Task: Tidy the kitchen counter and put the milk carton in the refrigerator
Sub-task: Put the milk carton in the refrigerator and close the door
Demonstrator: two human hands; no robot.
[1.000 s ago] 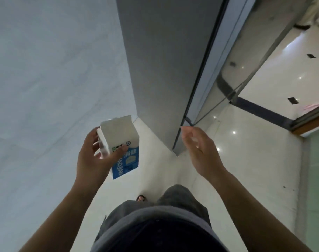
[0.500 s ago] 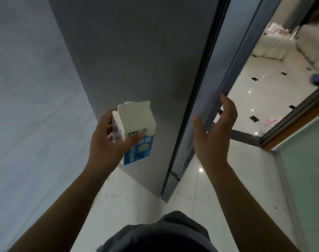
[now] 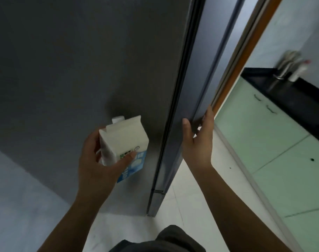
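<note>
Grips milk carton (image 3: 126, 140) round its mid-body in left hand (image 3: 95, 164), just left of refrigerator door (image 3: 209, 73), right hand (image 3: 198, 142) hooked round that door's edge; probably light, stiff card, dentable if squeezed.

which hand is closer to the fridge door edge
Right. The right hand grips the refrigerator door at its edge; the left hand is off to its left, holding the milk carton, clear of the door.

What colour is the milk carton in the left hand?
The milk carton is white above, blue below with white lettering; head view.
</note>
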